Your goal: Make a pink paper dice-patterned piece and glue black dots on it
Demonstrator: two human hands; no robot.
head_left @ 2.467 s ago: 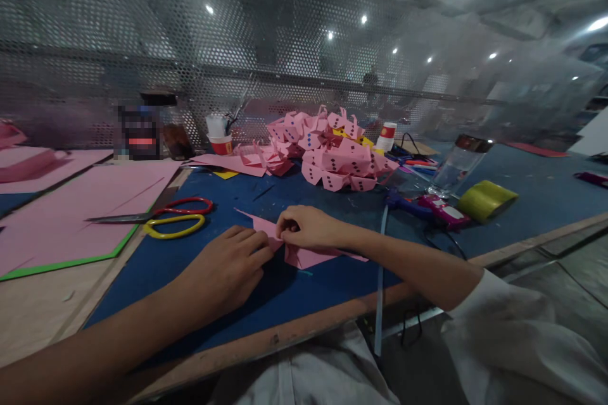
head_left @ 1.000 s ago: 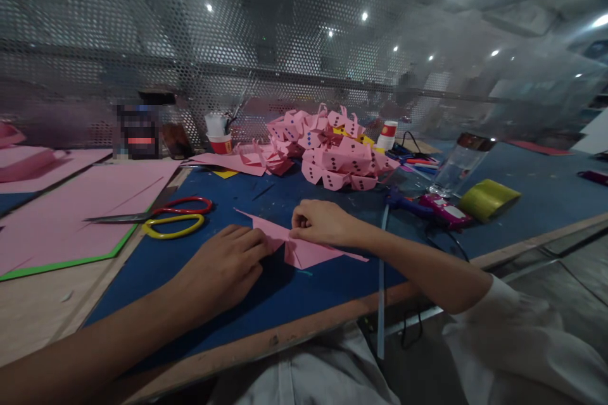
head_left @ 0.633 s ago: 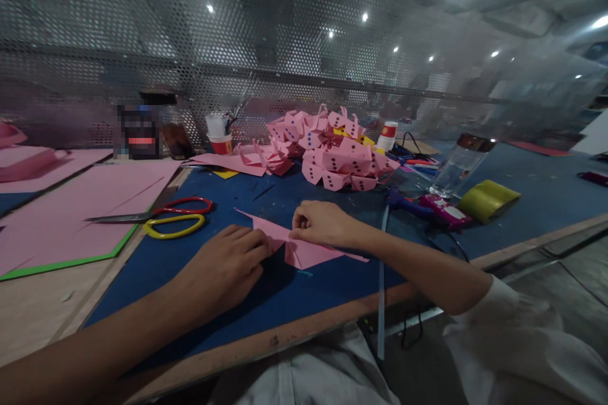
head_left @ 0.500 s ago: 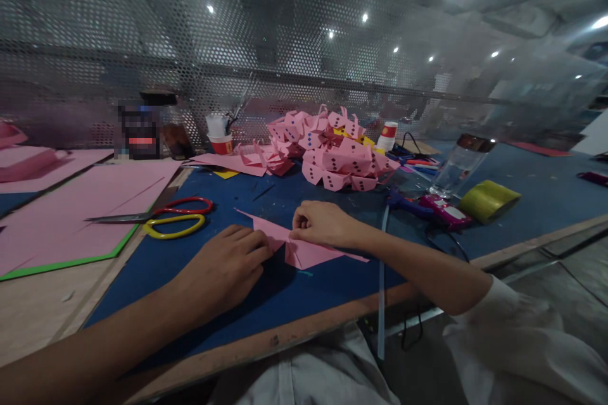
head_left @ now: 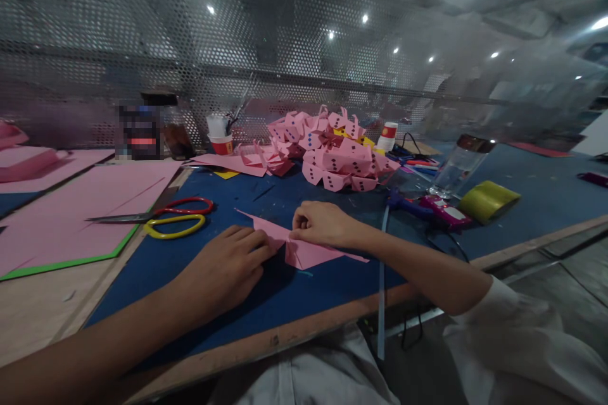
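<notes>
A person's right fingers [head_left: 298,212] pinch pink paper [head_left: 311,255] on the tabletop [head_left: 304,297], left fingers [head_left: 256,240] over its left part, grip unclear, in an apparent folding step that seems to call next for firm pressing between them.

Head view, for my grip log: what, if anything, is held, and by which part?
Folded pink paper: right hand pinches its upper middle edge; left hand touches its left part.

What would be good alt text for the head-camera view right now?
A person's bare right hand pinches a folded pink paper piece on a blue work surface, the left hand resting against it. Red-and-yellow-handled metal scissors lie left; a heap of dotted pink paper shapes sits behind.
</notes>
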